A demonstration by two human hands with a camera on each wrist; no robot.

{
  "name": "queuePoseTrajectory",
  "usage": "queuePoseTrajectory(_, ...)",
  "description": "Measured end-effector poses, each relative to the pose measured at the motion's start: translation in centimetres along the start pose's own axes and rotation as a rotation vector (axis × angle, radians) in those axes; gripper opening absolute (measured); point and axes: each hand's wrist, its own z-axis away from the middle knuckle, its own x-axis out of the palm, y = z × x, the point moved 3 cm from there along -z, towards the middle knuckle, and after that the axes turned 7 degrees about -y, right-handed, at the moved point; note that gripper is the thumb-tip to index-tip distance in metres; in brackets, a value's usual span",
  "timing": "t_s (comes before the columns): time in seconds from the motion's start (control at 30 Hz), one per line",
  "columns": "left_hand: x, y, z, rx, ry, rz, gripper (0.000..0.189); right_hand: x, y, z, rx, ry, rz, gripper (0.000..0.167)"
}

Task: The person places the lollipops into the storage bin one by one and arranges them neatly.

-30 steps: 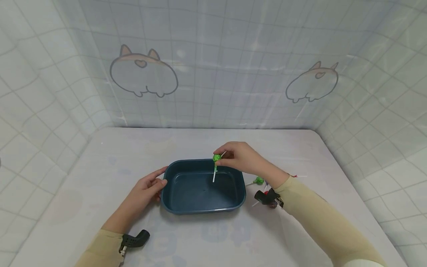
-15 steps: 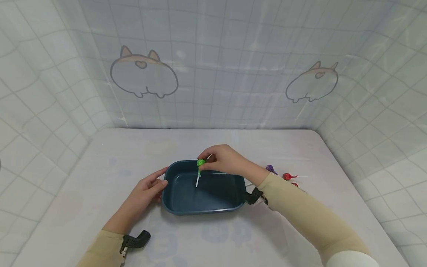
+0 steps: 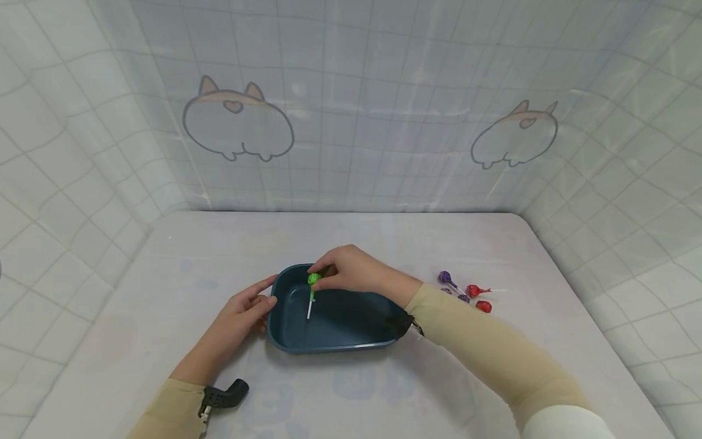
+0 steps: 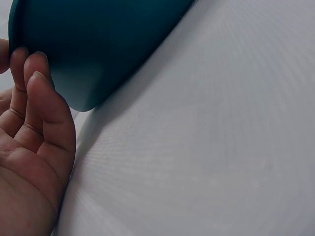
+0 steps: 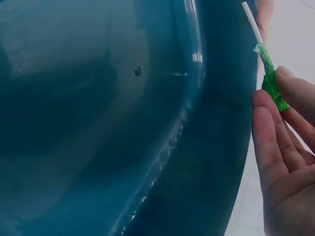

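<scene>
A person's right hand (image 3: 351, 268) pinches a green lollipop (image 3: 314, 279) between thumb and fingers, holding it over the left half of a dark blue tray (image 3: 340, 326) with its white stick pointing down and toward the near side. Whether the stick's tip touches the tray floor cannot be told. In the right wrist view, the thumb presses the bright green wrapper from one side and the fingers support it from the other, with the crinkled end of the wrapper gathered around the stick.

At the tray's left end, the left hand (image 3: 244, 308) grips the rim, its thumb at the edge and its bent fingers against the outer wall. The tray sits upright on a pale table (image 3: 164, 292) with faint printed shapes.

To the right of the tray, beyond the right forearm, more wrapped candies lie close together: a purple lollipop (image 3: 445, 277) on the far side, a red lollipop (image 3: 473, 291) with its stick pointing right, and a second red candy (image 3: 484, 306) on the near side. Other purple pieces there are partly hidden by the sleeve (image 3: 493, 353), which is tan. Behind the table hangs a pale gridded backdrop (image 3: 378, 122) bearing two cartoon animal drawings (image 3: 238, 125).
</scene>
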Motion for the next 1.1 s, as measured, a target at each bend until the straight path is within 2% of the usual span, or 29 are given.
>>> queuePoseTrajectory(0.13,-0.1,-0.1,0.0,-0.005,0.003,0.002,0.059,0.6,-0.3,-1.0,0.004,-0.034,0.020,0.034)
queuePoseTrajectory(0.33,-0.2,-0.3,0.1,-0.013,0.008,0.008,0.059,1.8,-0.7,-2.2,0.006,-0.090,0.123,0.033)
queuePoseTrajectory(0.5,0.0,-0.1,0.2,-0.011,-0.002,0.020,0.058,2.9,-0.6,-2.9,0.005,-0.119,0.140,0.032)
queuePoseTrajectory(0.77,0.2,0.1,0.2,-0.002,-0.006,0.009,0.057,4.3,-0.1,-3.7,0.000,-0.126,0.178,0.023)
queuePoseTrajectory(1.1,0.2,-0.1,0.2,0.008,0.001,0.002,0.058,5.1,0.1,-4.2,-0.012,-0.135,0.239,0.025)
